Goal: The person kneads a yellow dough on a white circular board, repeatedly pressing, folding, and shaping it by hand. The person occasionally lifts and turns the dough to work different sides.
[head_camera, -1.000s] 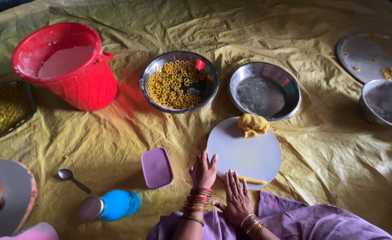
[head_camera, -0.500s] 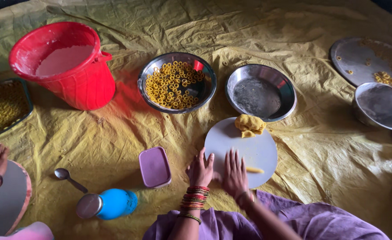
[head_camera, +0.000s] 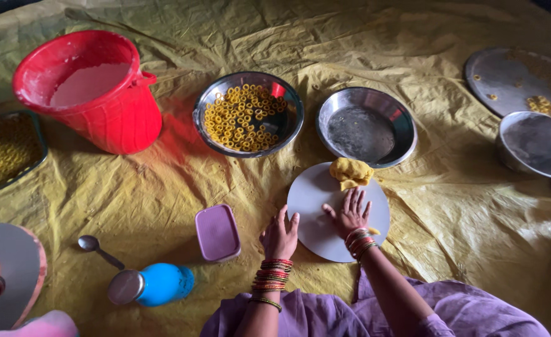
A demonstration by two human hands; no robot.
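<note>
The right hand (head_camera: pixel 349 214) lies flat, fingers spread, on the round white board (head_camera: pixel 313 206), holding nothing I can see, while the left hand (head_camera: pixel 280 236) rests open at the board's near-left edge. The yellow dough lump (head_camera: pixel 351 173) sits on the board's far rim, just beyond the right fingertips. Perched there against the empty steel bowl (head_camera: pixel 366 126), a nudge might tip it onto the yellow sheet (head_camera: pixel 163 187).

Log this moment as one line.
right hand: flat on round board | left hand: at board edge | dough lump: on board
</note>
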